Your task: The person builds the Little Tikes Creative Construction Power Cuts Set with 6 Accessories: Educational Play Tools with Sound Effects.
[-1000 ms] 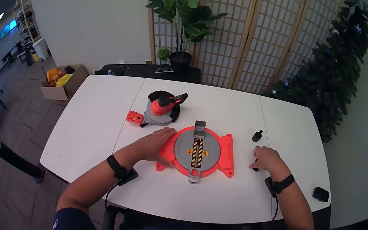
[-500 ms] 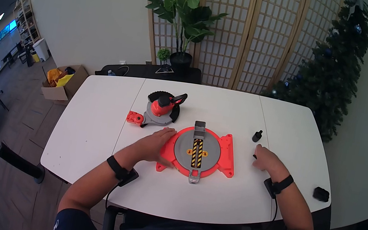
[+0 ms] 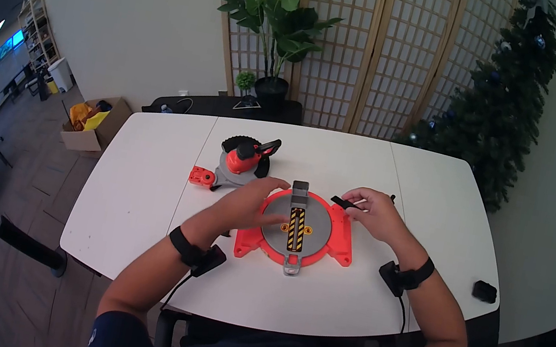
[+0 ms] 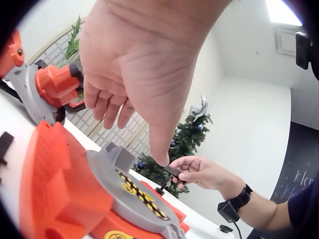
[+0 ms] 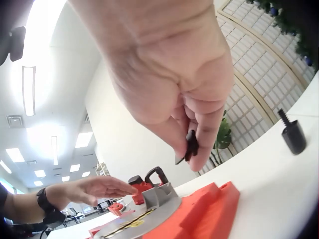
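Observation:
A red base with a grey disc (image 3: 318, 230) and a yellow-black striped strip lies mid-table. Over its left part hovers my left hand (image 3: 244, 206), fingers extended and holding nothing. My right hand (image 3: 376, 213) pinches a small black piece (image 3: 343, 203) between thumb and fingers above the base's upper right. The right wrist view shows that black piece (image 5: 191, 144) at the fingertips. A black threaded knob (image 5: 294, 136) stands on the table, mostly hidden behind the hand in the head view. Another small black piece (image 4: 5, 145) lies left of the base in the left wrist view.
The red and grey saw-like toy (image 3: 243, 160) stands behind and left of the base. A black object (image 3: 485, 291) sits at the table's right edge. Behind the white table (image 3: 133, 193) are a potted plant (image 3: 272, 89) and a decorated tree (image 3: 483, 106).
My right hand has lifted and moved left with the black piece, to beside the base's upper right. My left hand has come off the base's left side and moved slightly right and up.

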Motion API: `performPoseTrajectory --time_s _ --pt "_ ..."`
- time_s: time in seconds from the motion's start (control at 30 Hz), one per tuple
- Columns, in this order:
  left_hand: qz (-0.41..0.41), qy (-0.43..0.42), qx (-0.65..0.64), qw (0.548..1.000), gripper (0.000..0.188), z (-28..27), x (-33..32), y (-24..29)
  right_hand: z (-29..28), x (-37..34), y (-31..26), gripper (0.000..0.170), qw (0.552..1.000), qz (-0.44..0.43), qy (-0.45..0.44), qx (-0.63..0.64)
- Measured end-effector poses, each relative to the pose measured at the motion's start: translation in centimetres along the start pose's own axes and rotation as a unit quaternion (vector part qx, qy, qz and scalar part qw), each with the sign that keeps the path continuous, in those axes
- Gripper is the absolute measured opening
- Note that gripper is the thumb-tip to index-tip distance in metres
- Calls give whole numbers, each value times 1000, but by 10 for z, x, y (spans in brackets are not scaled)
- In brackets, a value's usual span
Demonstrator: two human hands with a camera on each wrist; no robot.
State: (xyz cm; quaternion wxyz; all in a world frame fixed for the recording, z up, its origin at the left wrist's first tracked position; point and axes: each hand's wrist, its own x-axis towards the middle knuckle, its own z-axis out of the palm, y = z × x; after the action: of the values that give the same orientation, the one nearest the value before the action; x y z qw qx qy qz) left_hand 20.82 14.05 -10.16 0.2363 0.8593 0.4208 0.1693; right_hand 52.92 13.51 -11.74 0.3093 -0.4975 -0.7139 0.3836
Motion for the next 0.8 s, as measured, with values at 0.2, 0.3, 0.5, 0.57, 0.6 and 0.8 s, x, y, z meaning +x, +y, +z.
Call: performPoseTrajectory --time_s 0.2,0.3,0.5,0.57,0.6,0.8 --pt "25 10 -174 984 41 12 16 18 27 6 -26 29 989 -7 -39 141" --pt "16 11 -157 987 32 11 19 22 34 6 -36 29 988 -4 -34 153" --pt "-36 23 -180 983 25 9 20 25 35 6 -44 29 990 8 -35 133" --pt "-22 31 -176 984 27 10 19 22 34 5 -43 27 995 11 -28 92" --pt "-8 40 -171 984 29 9 19 21 32 5 -43 25 998 12 -22 51" --pt "-75 -26 -34 996 69 -2 10 5 18 5 -26 19 992 10 -5 -129"
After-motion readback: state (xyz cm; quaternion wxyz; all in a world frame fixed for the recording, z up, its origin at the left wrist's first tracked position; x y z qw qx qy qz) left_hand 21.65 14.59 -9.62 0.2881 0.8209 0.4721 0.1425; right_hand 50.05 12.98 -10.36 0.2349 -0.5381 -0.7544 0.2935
